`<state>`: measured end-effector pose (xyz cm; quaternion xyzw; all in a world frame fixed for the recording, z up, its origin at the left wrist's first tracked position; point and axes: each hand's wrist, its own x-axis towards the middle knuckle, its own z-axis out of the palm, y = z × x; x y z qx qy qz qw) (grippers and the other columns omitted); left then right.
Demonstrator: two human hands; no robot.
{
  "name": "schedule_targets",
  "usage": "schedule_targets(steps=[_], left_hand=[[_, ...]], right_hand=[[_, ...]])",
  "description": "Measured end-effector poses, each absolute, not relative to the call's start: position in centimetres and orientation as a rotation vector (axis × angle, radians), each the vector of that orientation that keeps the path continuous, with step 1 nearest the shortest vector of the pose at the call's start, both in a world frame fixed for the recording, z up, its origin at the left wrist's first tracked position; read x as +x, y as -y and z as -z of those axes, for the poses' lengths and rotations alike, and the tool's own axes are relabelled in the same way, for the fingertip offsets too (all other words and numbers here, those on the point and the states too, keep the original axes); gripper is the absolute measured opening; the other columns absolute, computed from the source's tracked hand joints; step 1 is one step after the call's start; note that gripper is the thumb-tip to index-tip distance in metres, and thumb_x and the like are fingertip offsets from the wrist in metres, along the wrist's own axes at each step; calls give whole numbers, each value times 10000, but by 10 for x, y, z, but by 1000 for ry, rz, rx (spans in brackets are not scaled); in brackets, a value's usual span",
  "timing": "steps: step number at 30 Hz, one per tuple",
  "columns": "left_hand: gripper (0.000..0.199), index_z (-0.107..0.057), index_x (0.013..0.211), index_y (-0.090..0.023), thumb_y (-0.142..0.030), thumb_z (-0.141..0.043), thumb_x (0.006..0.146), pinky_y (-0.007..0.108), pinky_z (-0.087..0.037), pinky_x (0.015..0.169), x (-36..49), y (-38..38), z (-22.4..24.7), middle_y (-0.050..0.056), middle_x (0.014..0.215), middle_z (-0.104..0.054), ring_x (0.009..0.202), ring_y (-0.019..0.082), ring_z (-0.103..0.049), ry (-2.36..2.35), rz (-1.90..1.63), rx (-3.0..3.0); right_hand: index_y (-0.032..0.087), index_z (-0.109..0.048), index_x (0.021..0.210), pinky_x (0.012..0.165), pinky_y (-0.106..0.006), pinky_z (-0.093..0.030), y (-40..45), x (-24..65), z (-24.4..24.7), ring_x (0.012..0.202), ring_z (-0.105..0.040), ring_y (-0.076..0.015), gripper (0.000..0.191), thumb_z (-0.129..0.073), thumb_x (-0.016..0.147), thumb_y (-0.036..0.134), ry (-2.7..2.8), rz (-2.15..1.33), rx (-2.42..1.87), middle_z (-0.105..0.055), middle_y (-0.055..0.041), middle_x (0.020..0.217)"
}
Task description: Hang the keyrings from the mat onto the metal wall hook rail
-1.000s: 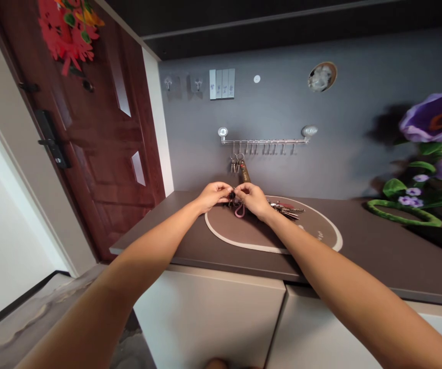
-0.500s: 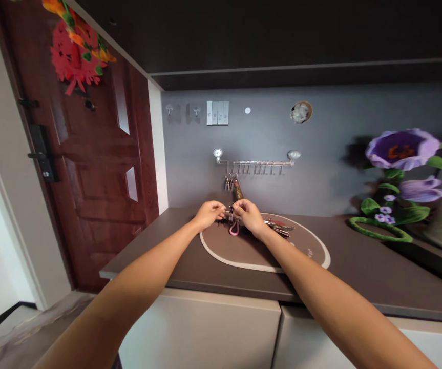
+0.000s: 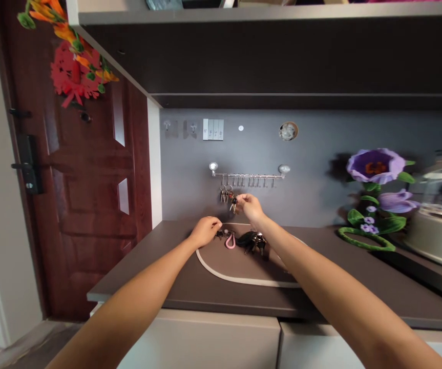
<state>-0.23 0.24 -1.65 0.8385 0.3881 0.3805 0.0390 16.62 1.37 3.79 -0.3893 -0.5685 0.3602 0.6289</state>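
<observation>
Mid-frame, right hand (image 3: 249,207) clamped on keys (image 3: 233,206) below hook rail (image 3: 247,176); left hand (image 3: 205,230) at mat (image 3: 224,266), can't tell its grip. Likely hanging step; next needs keys lined up.

your surface (image 3: 205,293) dark grey-brown, a brown mat (image 3: 218,262) bordered in cream, a pink loop (image 3: 230,248) near the mat's left edge, black-and-gold keys (image 3: 233,203) in your right hand (image 3: 250,207), a purple flower (image 3: 392,168) with an orange centre and green leaves (image 3: 394,224) by the surface's back edge
</observation>
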Motion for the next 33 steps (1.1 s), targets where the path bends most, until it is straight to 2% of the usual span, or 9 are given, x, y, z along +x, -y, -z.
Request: schedule_targets(steps=[6, 13, 33], left_hand=[[248, -635, 716, -165, -261, -421, 798, 247, -370, 652, -3, -2, 16, 35, 720, -630, 681, 147, -535, -1189, -1155, 2576], [242, -639, 709, -168, -255, -430, 794, 261, -374, 658, -2, -4, 17, 37, 715, -636, 678, 150, -534, -1176, -1142, 2570], [268, -637, 722, -151, -255, -406, 808, 243, -366, 650, -4, -3, 15, 38, 725, -625, 678, 139, -527, -1205, -1099, 2643]], right_hand=[[153, -482, 672, 608, -207, -488, -26, 161, -72, 537, -522, -50, 122, -427, 758, 86, 1150, -892, -927, -519, 14, 608], [150, -500, 691, 541, -184, -483, -43, 153, -79, 481, -495, -41, 96, -468, 761, 93, 1035, -894, -969, -521, 25, 555], [145, -501, 702, 564, -190, -505, -48, 155, -71, 491, -521, -43, 120, -454, 786, 72, 948, -990, -991, -514, 35, 534]])
